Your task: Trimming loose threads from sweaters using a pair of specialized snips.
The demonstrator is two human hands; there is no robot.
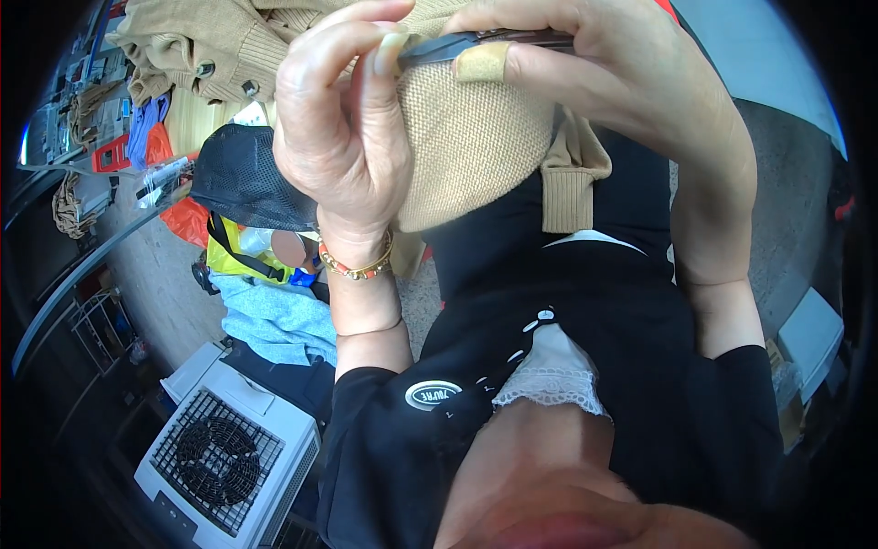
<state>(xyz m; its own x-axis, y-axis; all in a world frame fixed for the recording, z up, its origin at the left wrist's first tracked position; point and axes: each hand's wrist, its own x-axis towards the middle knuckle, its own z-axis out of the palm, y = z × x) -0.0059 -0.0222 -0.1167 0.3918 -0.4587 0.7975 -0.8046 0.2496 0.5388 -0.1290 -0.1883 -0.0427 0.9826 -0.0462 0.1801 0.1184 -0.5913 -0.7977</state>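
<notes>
A tan knitted garment [476, 137] is spread in front of my chest, with one ribbed cuff [567, 197] hanging down at its right. My right hand [631, 64] is wrapped round dark thread snips [444, 48], whose blades point left along the garment's upper part. A tan bandage [483, 64] covers the tip of my right thumb. Close to the blade tips, my left hand [343, 119] is closed in a pinch against the knit. What lies between its fingertips is too small to make out. A beaded bracelet [357, 268] circles my left wrist.
More tan knitwear [206, 46] lies at the upper left beside a black mesh item [247, 178]. Below are a yellow bag [240, 252] and light blue cloth [274, 316]. A white fan unit [229, 457] stands lower left; a white box [809, 329] sits at the right.
</notes>
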